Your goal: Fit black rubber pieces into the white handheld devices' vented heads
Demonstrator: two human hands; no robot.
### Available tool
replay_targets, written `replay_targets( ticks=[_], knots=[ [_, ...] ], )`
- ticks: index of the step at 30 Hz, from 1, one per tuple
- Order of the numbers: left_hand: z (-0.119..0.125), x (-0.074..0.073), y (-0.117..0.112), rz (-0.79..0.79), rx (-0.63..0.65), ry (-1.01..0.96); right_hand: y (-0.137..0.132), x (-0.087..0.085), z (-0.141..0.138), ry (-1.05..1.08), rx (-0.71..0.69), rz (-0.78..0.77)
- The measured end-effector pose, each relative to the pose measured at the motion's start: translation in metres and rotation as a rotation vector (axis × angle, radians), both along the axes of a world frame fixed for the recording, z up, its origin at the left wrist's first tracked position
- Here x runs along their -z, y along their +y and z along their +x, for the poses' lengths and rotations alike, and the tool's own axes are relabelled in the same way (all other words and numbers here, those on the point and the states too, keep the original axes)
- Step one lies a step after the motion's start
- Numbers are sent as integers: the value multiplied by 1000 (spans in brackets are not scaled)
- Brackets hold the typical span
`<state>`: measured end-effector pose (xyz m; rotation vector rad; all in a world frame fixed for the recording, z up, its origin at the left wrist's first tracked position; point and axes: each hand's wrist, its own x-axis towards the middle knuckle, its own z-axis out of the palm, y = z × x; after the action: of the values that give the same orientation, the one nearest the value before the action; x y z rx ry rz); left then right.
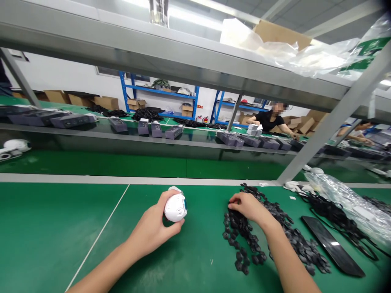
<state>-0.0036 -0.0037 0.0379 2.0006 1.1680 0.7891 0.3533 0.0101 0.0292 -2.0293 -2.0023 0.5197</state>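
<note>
– White rounded unit (176, 208), where?
– L hand (153, 226), fingers wrapped round it, over worktop (195, 260) nr far edge.
– R hand (249, 206)?
– Fingertips at blk pcs (241, 226), same edge; can't tell if gripping.

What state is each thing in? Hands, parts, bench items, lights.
Left grip: closed around the white device.
White device: held, teal-marked side facing right.
Right grip: fingertips at the black parts; whether it holds one, can't tell.
Black parts: loose, heaped and scattered.
Black panel: lying flat.
Black cables: loosely bunched.
Clear plastic bag: crumpled.
Ceiling light: on.
</note>
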Motion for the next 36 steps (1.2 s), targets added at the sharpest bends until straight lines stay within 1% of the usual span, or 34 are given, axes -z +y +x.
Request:
replay_targets(
  ticks=[3,7,11,14,16,18,20,22,23,25,27,29,33,36],
  knots=[
    [5,-3,-5,-109,23,-98,3,4,-6,-82,19,28],
    [10,-2,-9,-150,19,-179,0,5,-13,-132,27,60],
    [10,1,-10,-185,33,-181,-4,3,-17,-100,44,65],
    [10,3,-11,-209,52,-188,-2,3,-19,-50,86,112],
    [11,5,-12,-215,57,-192,-1,0,-25,12,86,145],
    [12,8,-12,-203,49,-189,-5,-4,-37,170,51,139],
    [13,13,-12,-167,35,-191,-13,-10,-55,473,-12,81],
    [15,18,-12,-126,39,-195,-24,-16,-78,797,-78,-9],
    [16,21,-12,-109,48,-194,-29,-18,-89,901,-106,-53],
    [18,26,-13,-81,64,-176,-39,-19,-108,981,-156,-109],
    [20,29,-14,-54,63,-154,-47,-18,-121,975,-185,-99],
    [21,29,-16,-47,61,-132,-52,-16,-129,911,-189,-34],
    [23,27,-21,-40,62,-98,-57,-16,-137,736,-160,109],
    [21,24,-23,-30,66,-59,-58,-18,-139,664,-149,153]
  ],
)
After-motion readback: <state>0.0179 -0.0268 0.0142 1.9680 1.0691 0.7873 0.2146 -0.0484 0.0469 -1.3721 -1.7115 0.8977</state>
